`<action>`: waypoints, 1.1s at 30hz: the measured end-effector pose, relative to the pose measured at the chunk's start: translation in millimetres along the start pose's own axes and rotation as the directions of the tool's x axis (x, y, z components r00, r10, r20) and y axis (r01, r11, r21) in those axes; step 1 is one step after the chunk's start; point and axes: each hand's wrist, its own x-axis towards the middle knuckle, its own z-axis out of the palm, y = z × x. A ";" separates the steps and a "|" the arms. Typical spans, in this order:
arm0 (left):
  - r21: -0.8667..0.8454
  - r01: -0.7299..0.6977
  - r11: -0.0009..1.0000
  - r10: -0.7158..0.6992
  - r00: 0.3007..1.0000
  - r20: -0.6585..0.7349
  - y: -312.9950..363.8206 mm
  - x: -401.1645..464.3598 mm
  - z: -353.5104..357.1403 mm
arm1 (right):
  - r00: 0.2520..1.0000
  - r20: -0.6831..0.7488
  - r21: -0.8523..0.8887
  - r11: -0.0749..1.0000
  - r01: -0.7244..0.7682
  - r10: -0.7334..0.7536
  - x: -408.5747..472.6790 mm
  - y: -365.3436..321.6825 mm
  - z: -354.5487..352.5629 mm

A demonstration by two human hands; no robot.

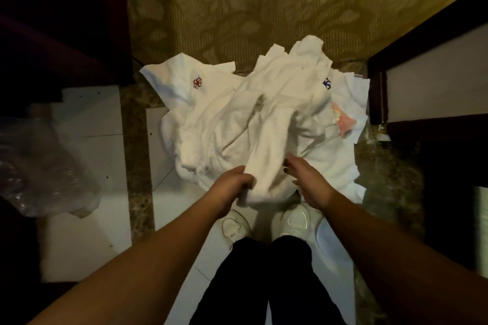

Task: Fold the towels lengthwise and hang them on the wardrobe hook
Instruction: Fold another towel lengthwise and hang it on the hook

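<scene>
A heap of several white towels (237, 119) lies crumpled on the floor in front of my feet. One towel at the left carries a red flower mark (197, 83), one at the right a blue mark (327, 83). A long bunched towel (266, 155) runs from the heap toward me. My left hand (232, 187) grips its near end, fingers curled round the cloth. My right hand (307, 182) is beside the same towel on the right, fingers loosely bent at its edge; whether it holds the cloth is unclear. No wardrobe hook is in view.
Patterned olive carpet (264, 8) lies beyond the heap. Dark wooden furniture (66, 21) stands at the left, a dark-framed panel (433, 66) at the right. A clear plastic bag (39, 166) lies on the white tiles at the left. My white shoes (298, 219) stand just below the hands.
</scene>
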 end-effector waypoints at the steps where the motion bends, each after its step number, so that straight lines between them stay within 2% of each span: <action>1: 0.010 -0.012 1.000 0.012 1.000 0.020 1.6 -11.2 1.0 | 0.997 0.076 0.122 0.992 -0.043 0.034 -9.8 -4.9 3.6; 4: 0.109 -0.073 0.991 0.061 0.993 0.106 10.7 -55.9 6.1 | 0.975 0.209 0.342 0.929 -0.143 0.073 -50.4 -22.4 14.8; 7: 0.215 -0.118 0.970 0.074 0.976 0.203 20.1 -98.7 16.5 | 0.994 0.066 0.381 0.918 -0.110 0.092 -87.3 -40.6 23.5; 10: 0.275 -0.153 0.949 0.074 0.958 0.278 28.7 -140.2 22.7 | 0.997 -0.055 0.209 0.977 -0.044 0.057 -124.1 -58.2 25.6; 12: 0.251 -0.144 0.957 0.073 0.960 0.270 40.9 -167.3 22.4 | 0.999 -0.042 0.097 0.995 0.020 -0.016 -153.8 -72.5 25.2; 13: 0.187 -0.122 0.975 0.073 0.966 0.249 51.1 -183.5 22.0 | 0.997 -0.018 0.032 0.997 0.073 -0.072 -172.3 -80.4 24.6; 16: 0.021 -0.062 0.998 0.060 0.997 0.056 82.7 -230.2 24.2 | 0.971 0.059 -0.184 0.953 0.239 -0.232 -238.7 -104.9 23.3; 18: 0.010 -0.118 0.993 0.118 0.990 -0.074 96.0 -259.8 25.2 | 0.941 0.117 -0.306 0.889 0.339 -0.318 -283.3 -118.0 21.8; 21: 0.055 -0.229 0.972 0.236 0.939 -0.251 110.8 -309.6 24.5 | 0.875 0.193 -0.495 0.726 0.478 -0.445 -344.9 -138.5 21.4; 25: -0.017 -0.414 0.910 0.375 0.841 -0.391 126.1 -386.1 21.6 | 0.661 0.369 -0.533 0.433 0.727 -0.653 -418.3 -161.8 28.9; 27: -0.050 -0.460 0.887 0.387 0.798 -0.462 132.0 -417.8 17.3 | 0.568 0.437 -0.557 0.286 0.779 -0.697 -447.7 -170.6 35.1; 28: -0.126 -0.456 0.881 0.350 0.807 -0.476 134.0 -434.7 13.4 | 0.520 0.469 -0.580 0.195 0.791 -0.714 -460.8 -171.9 37.7; 29: -0.225 -0.429 0.875 0.302 0.846 -0.440 135.3 -449.7 8.3 | 0.472 0.506 -0.608 0.090 0.789 -0.722 -475.8 -172.4 39.9; 31: -0.398 -0.314 0.862 0.237 0.944 -0.231 137.8 -474.3 -3.6 | 0.378 0.584 -0.644 -0.126 0.754 -0.718 -501.1 -171.4 43.1; 33: -0.466 -0.327 0.822 0.291 0.945 -0.149 132.9 -504.2 -10.3 | 0.263 0.655 -0.628 -0.316 0.711 -0.709 -524.8 -166.5 44.7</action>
